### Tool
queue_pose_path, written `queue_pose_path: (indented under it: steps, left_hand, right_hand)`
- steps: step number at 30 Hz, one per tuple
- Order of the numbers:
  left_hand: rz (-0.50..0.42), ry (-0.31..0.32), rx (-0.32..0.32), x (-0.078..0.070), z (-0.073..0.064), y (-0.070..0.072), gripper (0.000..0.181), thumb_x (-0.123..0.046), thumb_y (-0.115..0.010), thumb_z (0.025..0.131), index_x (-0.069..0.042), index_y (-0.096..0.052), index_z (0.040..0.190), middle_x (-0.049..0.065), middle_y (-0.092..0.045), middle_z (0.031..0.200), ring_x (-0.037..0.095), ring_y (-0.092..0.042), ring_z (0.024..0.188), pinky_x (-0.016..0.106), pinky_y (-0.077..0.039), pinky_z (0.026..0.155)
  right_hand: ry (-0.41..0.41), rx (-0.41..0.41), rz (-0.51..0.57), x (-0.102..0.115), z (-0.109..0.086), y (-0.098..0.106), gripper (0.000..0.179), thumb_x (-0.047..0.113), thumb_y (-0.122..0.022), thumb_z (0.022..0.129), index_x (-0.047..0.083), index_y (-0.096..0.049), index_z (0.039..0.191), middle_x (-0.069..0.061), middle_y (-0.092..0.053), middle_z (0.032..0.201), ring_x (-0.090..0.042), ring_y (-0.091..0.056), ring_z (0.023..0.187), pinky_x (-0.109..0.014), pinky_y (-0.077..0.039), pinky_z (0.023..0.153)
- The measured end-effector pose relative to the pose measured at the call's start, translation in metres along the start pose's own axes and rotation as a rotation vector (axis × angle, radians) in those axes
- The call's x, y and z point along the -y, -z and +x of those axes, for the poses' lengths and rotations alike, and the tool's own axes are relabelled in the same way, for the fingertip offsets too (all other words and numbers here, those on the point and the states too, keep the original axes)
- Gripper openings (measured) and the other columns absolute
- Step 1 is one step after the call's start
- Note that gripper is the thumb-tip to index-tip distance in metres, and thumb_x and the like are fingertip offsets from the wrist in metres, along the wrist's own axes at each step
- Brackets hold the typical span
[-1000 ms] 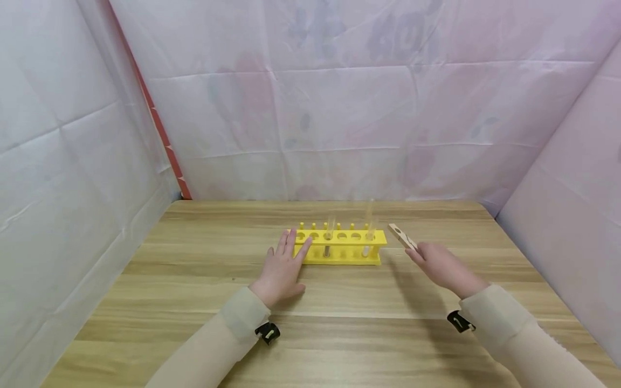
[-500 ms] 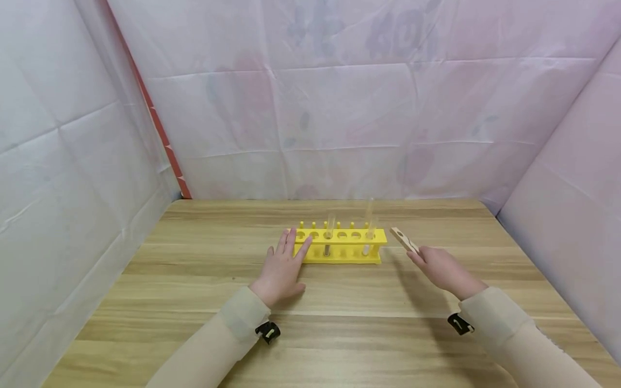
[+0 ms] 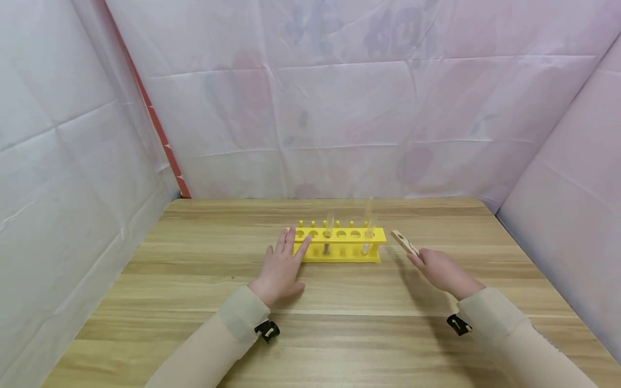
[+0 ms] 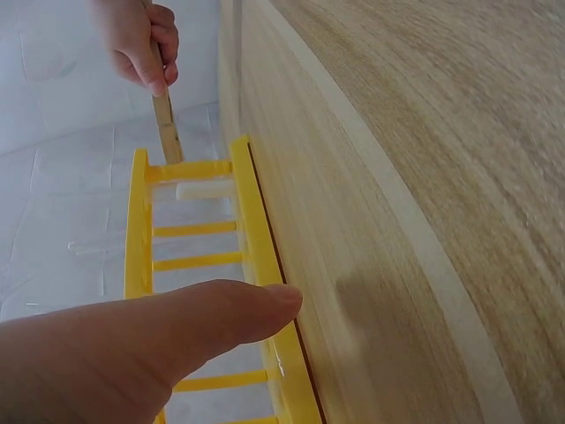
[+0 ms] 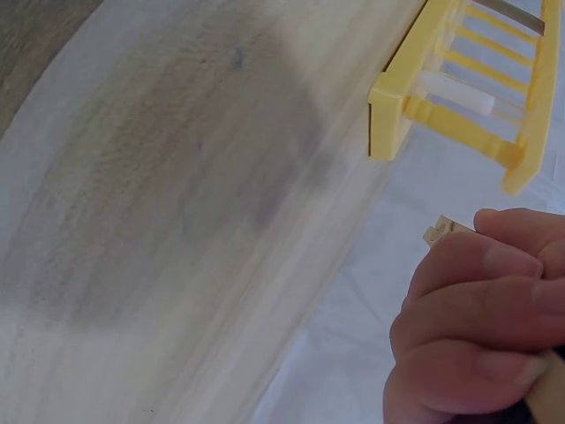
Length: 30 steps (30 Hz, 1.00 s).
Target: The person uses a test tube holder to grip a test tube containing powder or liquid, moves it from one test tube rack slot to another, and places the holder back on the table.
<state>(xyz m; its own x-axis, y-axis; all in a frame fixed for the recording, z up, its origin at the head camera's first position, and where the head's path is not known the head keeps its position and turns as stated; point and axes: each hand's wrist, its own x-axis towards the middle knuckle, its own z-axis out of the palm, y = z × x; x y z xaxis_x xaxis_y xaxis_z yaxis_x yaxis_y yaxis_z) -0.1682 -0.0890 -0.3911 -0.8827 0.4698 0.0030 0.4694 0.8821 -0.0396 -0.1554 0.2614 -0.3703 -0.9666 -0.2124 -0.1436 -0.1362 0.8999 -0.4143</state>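
A yellow test tube rack (image 3: 346, 258) stands on the table, with a row of holes and pegs along its back. My left hand (image 3: 280, 272) rests on its left end, fingers spread and straight; in the left wrist view the thumb (image 4: 221, 322) reaches across its side. One clear test tube (image 3: 327, 249) with dark contents is in a middle hole. Another test tube (image 3: 366, 249), white at the bottom, occupies the right-end hole. Just right of the rack, my right hand (image 3: 442, 272) grips a wooden test tube holder (image 3: 405, 242), its tip pointing toward the rack and apart from it.
The wood-grain table (image 3: 349, 345) extends around the rack on all sides. Pale cloth (image 3: 339, 118) hangs behind the table's back edge, and similar sheets line the left and right. A red strip (image 3: 160, 132) runs down the back left corner.
The right hand and the wooden test tube holder have shifted very slightly down and right, the holder's tip lower than before. My left hand keeps its place on the rack.
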Motion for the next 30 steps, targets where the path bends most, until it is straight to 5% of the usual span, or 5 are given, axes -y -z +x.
queue_pose_path:
  steps: [16,30]
  left_hand:
    - [0.010,-0.003,-0.005,0.000,0.000,0.001,0.106,-0.052,-0.071,0.074,-0.017,-0.009,0.151,0.024,-0.005,0.152,0.040,-0.009,0.138,0.057,-0.036,0.097]
    - [0.010,-0.001,0.009,0.000,0.000,0.001,0.106,-0.053,-0.071,0.074,-0.017,-0.008,0.151,0.024,-0.002,0.153,0.040,-0.007,0.139,0.058,-0.034,0.098]
  right_hand:
    - [0.001,0.002,0.008,-0.005,0.003,-0.009,0.033,0.019,-0.040,0.100,0.005,-0.046,0.070,0.000,-0.034,0.058,-0.014,-0.032,0.051,-0.028,-0.031,0.048]
    - [-0.076,0.053,0.023,-0.019,0.005,-0.021,0.034,0.024,-0.038,0.099,0.002,-0.051,0.077,-0.004,-0.043,0.061,-0.016,-0.039,0.052,-0.029,-0.036,0.047]
